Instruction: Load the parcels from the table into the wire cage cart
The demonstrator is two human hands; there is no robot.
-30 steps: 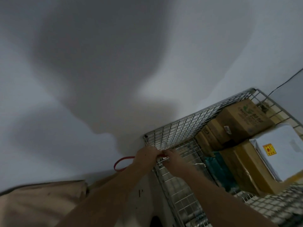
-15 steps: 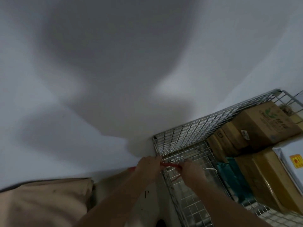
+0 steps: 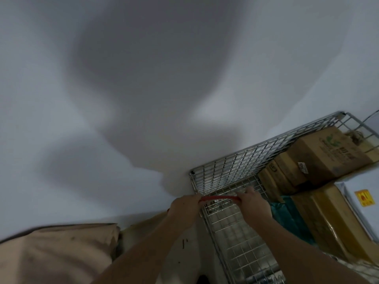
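now both hands grip a red strap (image 3: 218, 198) taut at the wire cage cart (image 3: 242, 160) corner: left hand (image 3: 184, 210) one end, right hand (image 3: 253, 201) the other; parcels (image 3: 328, 154) already sit inside; probably fastening the panel, so keep tension even, knuckles off the mesh.

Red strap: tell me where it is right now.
In the head view, the red strap runs between the left hand and right hand, against the wire cage cart near its corner.

Red strap (image 3: 219, 198); silver wire cage cart (image 3: 242, 160); brown parcels (image 3: 328, 154).
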